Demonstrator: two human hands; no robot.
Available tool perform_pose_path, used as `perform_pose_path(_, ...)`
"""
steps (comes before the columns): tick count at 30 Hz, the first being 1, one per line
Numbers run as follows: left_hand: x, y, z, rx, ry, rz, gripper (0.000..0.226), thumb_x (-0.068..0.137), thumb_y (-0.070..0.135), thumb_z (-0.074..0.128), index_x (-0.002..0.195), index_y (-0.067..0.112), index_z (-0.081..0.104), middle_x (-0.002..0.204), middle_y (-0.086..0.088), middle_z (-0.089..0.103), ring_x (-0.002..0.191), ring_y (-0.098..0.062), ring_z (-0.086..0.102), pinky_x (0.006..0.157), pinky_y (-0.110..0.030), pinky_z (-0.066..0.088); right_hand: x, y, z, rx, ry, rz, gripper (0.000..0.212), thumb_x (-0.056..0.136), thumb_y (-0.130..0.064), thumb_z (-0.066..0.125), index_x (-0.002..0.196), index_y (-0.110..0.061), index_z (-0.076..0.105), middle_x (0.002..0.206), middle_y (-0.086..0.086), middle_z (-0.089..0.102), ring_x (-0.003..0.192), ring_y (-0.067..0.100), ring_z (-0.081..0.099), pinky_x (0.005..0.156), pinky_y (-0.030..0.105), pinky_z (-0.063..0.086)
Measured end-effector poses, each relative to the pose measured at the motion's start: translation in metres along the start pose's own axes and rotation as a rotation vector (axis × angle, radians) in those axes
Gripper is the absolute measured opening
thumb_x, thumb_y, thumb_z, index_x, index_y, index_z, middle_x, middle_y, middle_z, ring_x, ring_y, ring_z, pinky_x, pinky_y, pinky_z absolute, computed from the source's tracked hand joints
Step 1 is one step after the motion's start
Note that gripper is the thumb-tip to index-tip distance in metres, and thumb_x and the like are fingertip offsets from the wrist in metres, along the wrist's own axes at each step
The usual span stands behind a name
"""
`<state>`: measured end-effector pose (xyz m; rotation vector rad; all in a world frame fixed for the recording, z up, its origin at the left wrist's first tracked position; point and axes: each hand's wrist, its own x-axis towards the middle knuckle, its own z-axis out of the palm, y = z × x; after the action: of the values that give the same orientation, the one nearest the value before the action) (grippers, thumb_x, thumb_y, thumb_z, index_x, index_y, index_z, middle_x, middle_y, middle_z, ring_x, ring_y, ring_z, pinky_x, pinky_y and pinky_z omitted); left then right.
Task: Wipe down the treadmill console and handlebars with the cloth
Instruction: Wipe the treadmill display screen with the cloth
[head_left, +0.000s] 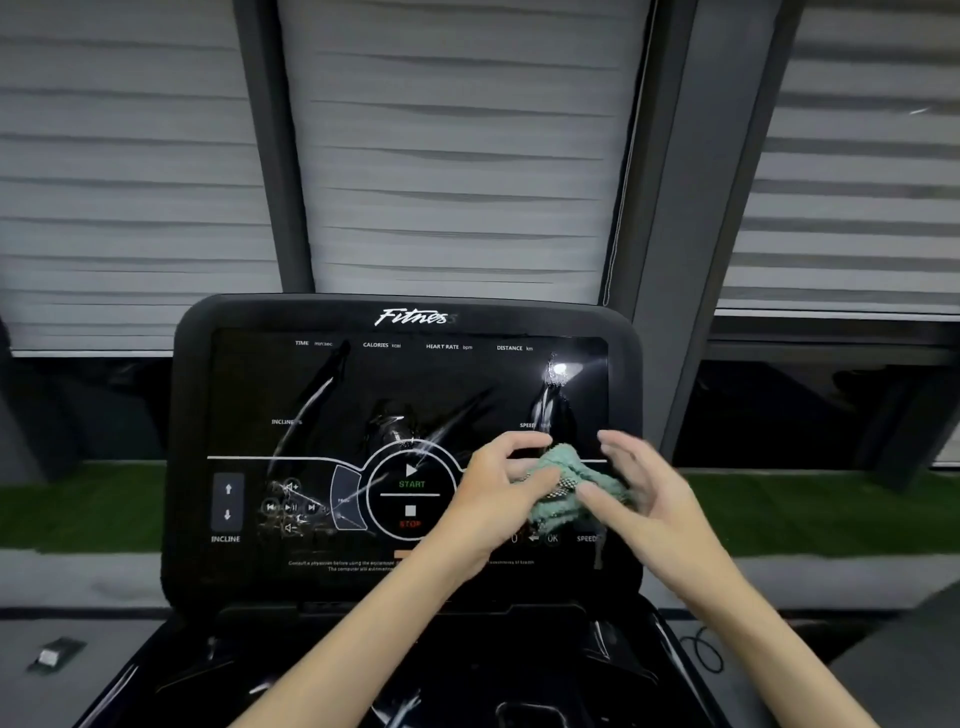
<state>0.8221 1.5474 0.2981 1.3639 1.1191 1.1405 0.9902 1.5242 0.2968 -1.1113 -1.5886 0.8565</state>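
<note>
The black treadmill console fills the middle of the view, its glossy screen smeared with streaks. A bunched green cloth is held in front of the console's lower right area, near the speed controls. My left hand grips the cloth's left side with curled fingers. My right hand is at the cloth's right side, fingers spread and blurred, touching its edge. The handlebars are not clearly visible; only the dark tray below the console shows.
Grey window blinds and dark frame posts rise behind the console. A strip of green turf runs across behind it. A small box lies on the floor at the lower left, and a black cable loops at the lower right.
</note>
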Motion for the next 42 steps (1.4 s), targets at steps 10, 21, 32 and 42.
perform_pose_path(10, 0.032, 0.009, -0.005, 0.557, -0.066, 0.427, 0.028, 0.097, 0.022, 0.05, 0.123, 0.022, 0.058, 0.124, 0.008, 0.061, 0.114, -0.005, 0.053, 0.101, -0.023, 0.039, 0.039, 0.015, 0.008, 0.106, 0.27, -0.03, 0.034, 0.086, -0.003, 0.065, 0.115, -0.021, 0.063, 0.104, -0.004, 0.07, 0.097, 0.014, 0.066, 0.084, 0.032, 0.054)
perform_pose_path(21, 0.126, 0.022, -0.064, 1.538, 0.461, 0.691, 0.06, 0.1, 0.041, 0.028, 0.15, 0.008, 0.025, 0.159, -0.014, 0.017, 0.146, -0.031, 0.019, 0.114, -0.051, 0.02, 0.151, 0.002, -0.05, -0.716, 0.317, -0.588, 0.048, 0.082, 0.014, 0.057, 0.128, 0.002, 0.054, 0.138, 0.015, 0.051, 0.129, 0.024, 0.046, 0.109, 0.015, 0.024)
perform_pose_path(32, 0.136, 0.012, -0.067, 1.63, 0.517, 0.672, 0.062, 0.101, 0.042, 0.022, 0.151, 0.006, 0.018, 0.158, -0.016, 0.018, 0.146, -0.032, 0.015, 0.115, -0.05, 0.016, 0.125, 0.075, -0.034, -0.891, 0.075, -0.701, 0.052, 0.094, -0.011, 0.048, 0.144, -0.002, 0.036, 0.154, 0.009, 0.027, 0.145, 0.019, 0.018, 0.119, 0.033, 0.013)
perform_pose_path(42, 0.135, 0.012, -0.064, 1.636, 0.528, 0.679, 0.062, 0.101, 0.042, 0.023, 0.151, 0.006, 0.018, 0.158, -0.016, 0.018, 0.146, -0.032, 0.014, 0.116, -0.051, 0.017, 0.082, 0.115, -0.047, -0.998, -0.148, -0.746, 0.078, 0.074, 0.015, 0.056, 0.145, -0.011, 0.037, 0.154, 0.003, 0.029, 0.144, 0.017, 0.021, 0.117, 0.037, 0.017)
